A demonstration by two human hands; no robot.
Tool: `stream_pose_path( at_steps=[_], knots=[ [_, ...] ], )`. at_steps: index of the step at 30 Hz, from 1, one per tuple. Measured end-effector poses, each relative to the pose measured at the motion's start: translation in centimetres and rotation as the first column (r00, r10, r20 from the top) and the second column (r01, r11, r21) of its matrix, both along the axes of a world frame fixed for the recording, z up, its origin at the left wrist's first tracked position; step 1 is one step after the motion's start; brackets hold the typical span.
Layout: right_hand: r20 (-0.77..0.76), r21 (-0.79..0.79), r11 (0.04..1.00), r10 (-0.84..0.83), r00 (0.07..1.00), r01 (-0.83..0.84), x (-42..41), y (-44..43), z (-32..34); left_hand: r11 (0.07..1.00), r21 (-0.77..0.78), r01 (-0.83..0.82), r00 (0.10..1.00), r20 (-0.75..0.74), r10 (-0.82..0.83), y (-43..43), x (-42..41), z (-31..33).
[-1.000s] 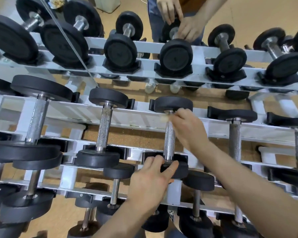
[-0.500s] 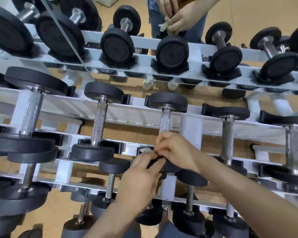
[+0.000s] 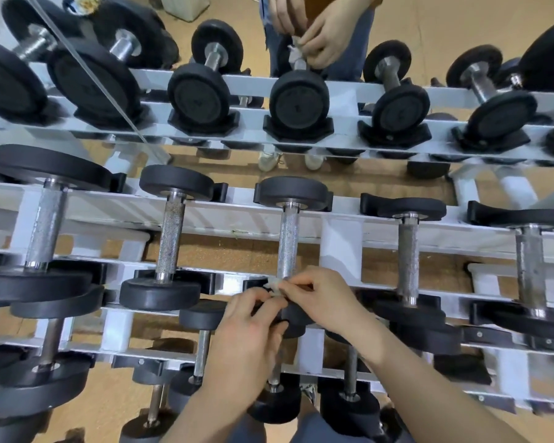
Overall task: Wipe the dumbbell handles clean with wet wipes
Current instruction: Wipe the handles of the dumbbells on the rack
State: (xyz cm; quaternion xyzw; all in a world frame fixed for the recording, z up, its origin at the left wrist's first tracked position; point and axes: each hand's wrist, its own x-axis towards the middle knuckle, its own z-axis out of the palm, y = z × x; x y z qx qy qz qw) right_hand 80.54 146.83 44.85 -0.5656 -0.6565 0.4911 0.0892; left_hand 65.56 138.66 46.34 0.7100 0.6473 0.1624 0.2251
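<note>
— Where is the wipe?

— The wet wipe (image 3: pixel 274 287), a small crumpled white wad, is caught between the two hands. The left hand (image 3: pixel 250 324) has its fingers curled and pinches the wad from its own side; the right hand (image 3: pixel 320 302) nips it from the other side between thumb and forefinger.

— And the handle?

— The dumbbell handle (image 3: pixel 287 241) runs straight away from the fingertips, knurled and grey. The wipe is at its near end, but I cannot tell whether it touches the metal. The near weight head (image 3: pixel 296 319) lies mostly hidden under both hands; the far weight head (image 3: pixel 291 191) sits well beyond them.

— What is on either side?

— Out past the left hand lies another dumbbell (image 3: pixel 170 235), and past the right hand a third dumbbell (image 3: pixel 408 254) — both lying across the same white rack (image 3: pixel 93 209), apart from the hands. Below the wrists, smaller dumbbells sit on a lower tier.
</note>
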Motion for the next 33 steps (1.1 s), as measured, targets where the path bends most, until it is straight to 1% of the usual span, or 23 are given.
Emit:
stream_pose_path(
  at_steps=[3,5,7,8,10,11,13,16,17,18,19,20,21,24,27,29,31,33],
  knots=[
    [0.047,-0.099,0.992,-0.075,0.996,0.079,2.2,0.3,-1.2,0.996,-0.050,0.075,0.992,-0.097,-0.080,-0.2,0.5,0.4],
    [0.045,-0.160,0.984,-0.077,0.996,0.083,2.4,0.7,-1.4,0.990,-0.075,0.118,0.974,-0.186,-0.130,0.1,0.9,0.4],
    [0.063,-0.158,0.985,-0.055,0.996,0.064,1.6,1.1,-1.2,0.986,-0.065,0.154,0.940,-0.299,-0.167,0.6,1.8,0.2],
    [0.070,-0.148,0.986,-0.064,0.995,0.074,1.4,1.2,-1.3,0.983,-0.025,0.180,0.919,-0.352,-0.177,0.8,2.4,0.1],
    [0.043,-0.151,0.982,-0.112,0.993,0.117,1.3,1.3,-1.6,0.955,0.015,0.295,0.841,-0.478,-0.252,1.3,3.8,0.3],
    [0.016,-0.166,0.976,-0.138,0.990,0.139,1.4,1.3,-1.7,0.936,-0.013,0.352,0.789,-0.534,-0.304,1.6,4.4,0.5],
    [-0.007,-0.217,0.965,-0.156,0.988,0.150,1.7,1.6,-1.6,0.898,-0.146,0.415,0.664,-0.627,-0.408,2.4,5.4,0.9],
    [-0.032,-0.270,0.948,-0.183,0.983,0.167,1.8,2.5,-1.2,0.840,-0.332,0.429,0.511,-0.678,-0.529,3.6,6.6,2.3],
    [-0.054,-0.288,0.939,-0.209,0.976,0.185,1.8,2.7,-1.2,0.812,-0.366,0.454,0.471,-0.676,-0.567,3.8,7.2,2.4],
    [-0.076,-0.302,0.931,-0.238,0.968,0.205,1.9,2.8,-1.2,0.777,-0.370,0.509,0.425,-0.677,-0.601,3.9,7.6,2.1],
    [-0.090,-0.314,0.922,-0.265,0.960,0.225,1.9,2.9,-1.1,0.760,-0.384,0.524,0.407,-0.671,-0.619,4.1,7.8,1.6],
    [-0.101,-0.322,0.914,-0.291,0.951,0.246,1.9,2.9,-1.1,0.768,-0.376,0.519,0.398,-0.689,-0.606,4.3,7.9,1.5],
    [-0.113,-0.330,0.906,-0.315,0.943,0.263,1.9,2.8,-1.1,0.779,-0.360,0.513,0.416,-0.690,-0.593,4.3,7.5,1.6],
    [-0.151,-0.376,0.872,-0.391,0.908,0.313,1.0,2.3,-1.4,0.859,-0.313,0.404,0.565,-0.654,-0.504,3.8,4.3,2.2],
    [-0.172,-0.344,0.879,-0.406,0.898,0.331,-0.2,1.6,-1.8,0.917,-0.164,0.365,0.711,-0.587,-0.388,2.3,0.9,2.0],
    [-0.193,-0.324,0.887,-0.402,0.895,0.329,-0.9,1.1,-1.5,0.948,-0.063,0.312,0.806,-0.510,-0.300,1.8,-1.0,2.1],
    [-0.185,-0.276,0.907,-0.374,0.909,0.317,-1.5,0.4,-0.9,0.975,-0.046,0.219,0.897,-0.385,-0.220,1.3,-2.6,2.1],
    [-0.140,-0.118,0.935,-0.349,0.927,0.334,-2.9,0.2,-0.6,0.982,-0.079,0.169,0.958,-0.223,-0.182,1.1,-4.5,1.8]
  ],
)
